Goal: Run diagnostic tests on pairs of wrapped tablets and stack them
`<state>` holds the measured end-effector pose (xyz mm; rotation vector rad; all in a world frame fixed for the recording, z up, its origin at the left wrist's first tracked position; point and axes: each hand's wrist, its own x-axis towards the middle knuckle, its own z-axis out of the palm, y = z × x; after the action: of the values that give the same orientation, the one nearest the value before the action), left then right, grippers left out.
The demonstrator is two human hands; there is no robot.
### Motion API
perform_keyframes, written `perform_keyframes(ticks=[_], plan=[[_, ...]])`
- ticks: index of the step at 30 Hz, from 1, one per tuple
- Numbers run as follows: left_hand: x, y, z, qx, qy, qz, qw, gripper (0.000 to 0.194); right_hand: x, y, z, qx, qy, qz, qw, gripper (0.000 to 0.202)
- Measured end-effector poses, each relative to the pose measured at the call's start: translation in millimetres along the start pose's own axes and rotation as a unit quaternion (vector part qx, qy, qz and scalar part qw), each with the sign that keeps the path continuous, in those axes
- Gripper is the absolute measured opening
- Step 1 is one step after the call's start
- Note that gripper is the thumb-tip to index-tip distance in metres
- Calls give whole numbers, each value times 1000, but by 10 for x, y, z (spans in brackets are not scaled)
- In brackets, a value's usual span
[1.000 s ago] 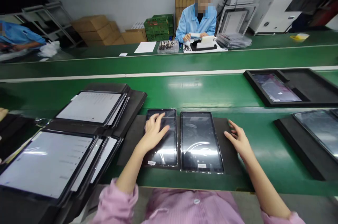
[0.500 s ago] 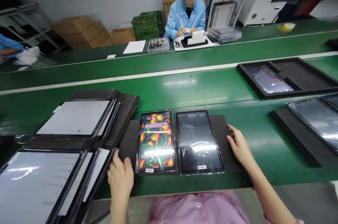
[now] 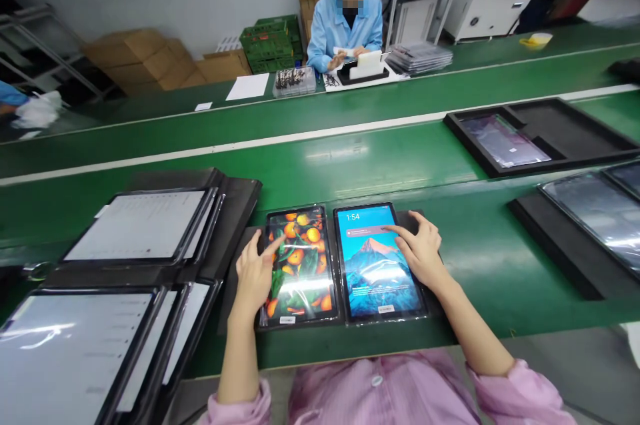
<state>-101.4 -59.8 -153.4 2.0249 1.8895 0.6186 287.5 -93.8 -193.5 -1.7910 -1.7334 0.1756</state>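
Two tablets in clear film lie side by side on a dark foam pad (image 3: pixel 227 305) in front of me. The left tablet (image 3: pixel 303 271) is lit with a picture of oranges. On the right tablet (image 3: pixel 375 271) a lock screen shows 1:54 over a mountain. My left hand (image 3: pixel 254 275) is over the left tablet's edge, its index finger stretched out onto the screen. My right hand (image 3: pixel 423 248) is over the right tablet's right side, fingers apart, index finger pointing at the notification bar. Neither hand holds anything.
Stacked tablets on dark trays (image 3: pixel 235 211) stand at left. At right are another tray (image 3: pixel 550 245) with tablets and a black foam tray (image 3: pixel 575 121) holding one wrapped device. A co-worker in blue (image 3: pixel 345 31) sits across the green bench (image 3: pixel 280 158).
Both hands have moved from the pad's sides in over the tablets. The right tablet's screen has gone from dark to lit. The left tablet's clock and notification have disappeared.
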Motion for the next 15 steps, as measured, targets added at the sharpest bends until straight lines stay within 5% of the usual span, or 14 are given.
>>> perform_keyframes(ticks=[3,6,11,15], plan=[[120,-96,22,-91,63,-6,994,96,-23,65,0,20,51,30,998,51],[6,-202,48,-174,103,-25,979,103,-102,94,-78,59,75,12,995,53],[-246,-238,47,-141,88,-2,986,102,-102,46,-133,69,-10,-98,993,52],[-272,-194,26,-127,92,17,988,103,-37,44,-63,43,36,14,998,56]])
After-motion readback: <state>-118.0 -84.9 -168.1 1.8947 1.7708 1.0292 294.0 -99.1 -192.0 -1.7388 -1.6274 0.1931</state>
